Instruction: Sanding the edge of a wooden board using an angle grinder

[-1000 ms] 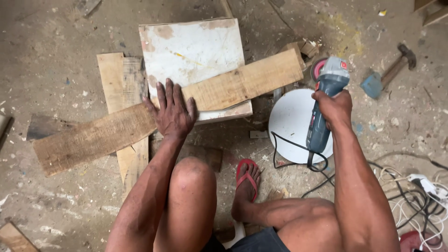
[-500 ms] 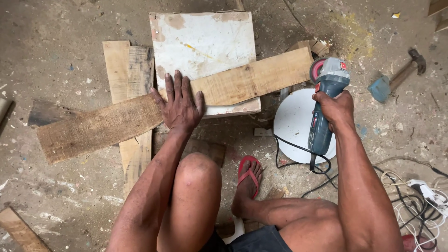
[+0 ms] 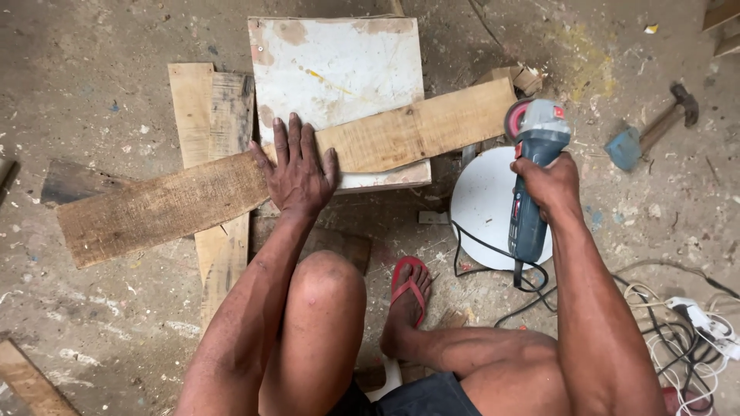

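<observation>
We've got left hand [image 3: 297,176] flat, pinning the plank [image 3: 193,202] across the white board [image 3: 339,69]; right hand [image 3: 549,183] clenched on the angle grinder [image 3: 530,166] (disc at plank's end). Next likely needs steady contact.

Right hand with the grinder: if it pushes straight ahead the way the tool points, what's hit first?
Probably the right end of the long plank: the angle grinder in the right hand has its disc almost at that end. Depth unclear.

Hammer [image 3: 651,123], white round disc [image 3: 482,202], red sandal [image 3: 411,289], tangled cables [image 3: 678,327] on dusty floor [image 3: 92,62]
</observation>
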